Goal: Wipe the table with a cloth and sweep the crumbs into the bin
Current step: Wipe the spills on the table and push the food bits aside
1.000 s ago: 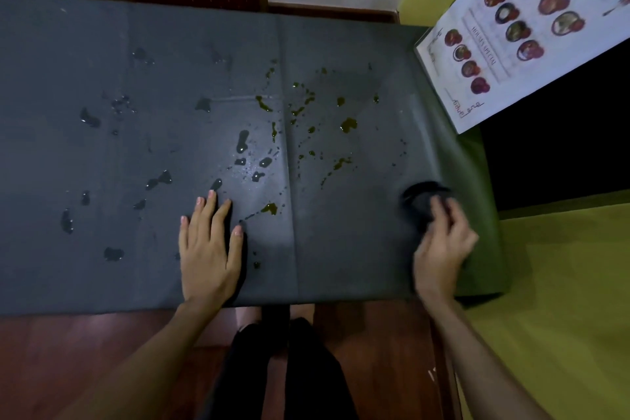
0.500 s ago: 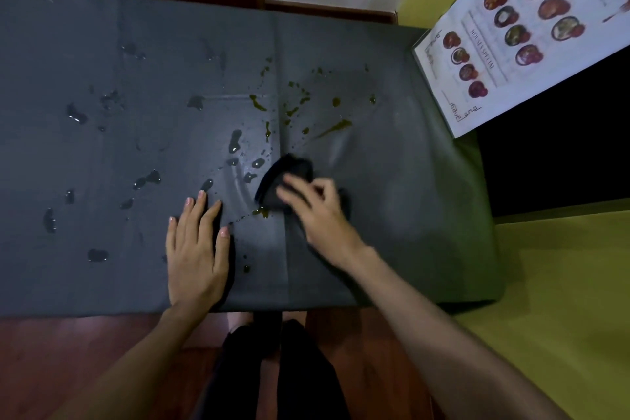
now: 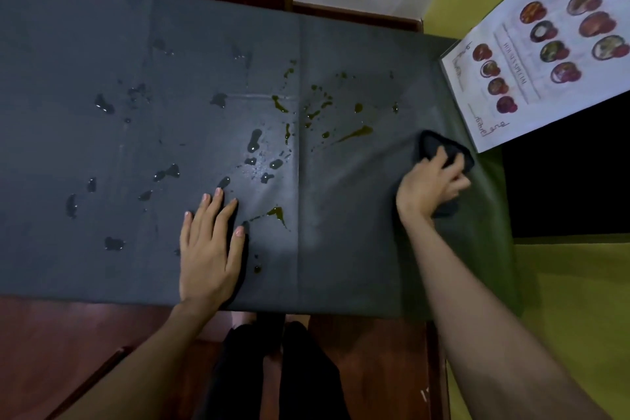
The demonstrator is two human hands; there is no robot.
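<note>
A dark grey table (image 3: 358, 249) fills the view. Water drops (image 3: 254, 141) and yellow-brown spills (image 3: 354, 134) are scattered over its middle and left. My right hand (image 3: 431, 184) presses a dark cloth (image 3: 433, 145) flat on the table near its right edge, with the fingers spread on top of the cloth. My left hand (image 3: 209, 249) lies flat on the table near the front edge, palm down, fingers apart, holding nothing. A small brown smear (image 3: 278, 213) sits just right of its fingertips. No bin is in view.
A printed menu poster (image 3: 545, 54) leans at the table's far right corner. A yellow-green wall or surface (image 3: 579, 300) lies right of the table. My dark trousers and feet (image 3: 272, 368) stand on a reddish floor below the front edge.
My right hand has swept the cloth from the table's middle back to the right edge, wiping away spots there and smearing one brown spill. The left hand stays planted.
</note>
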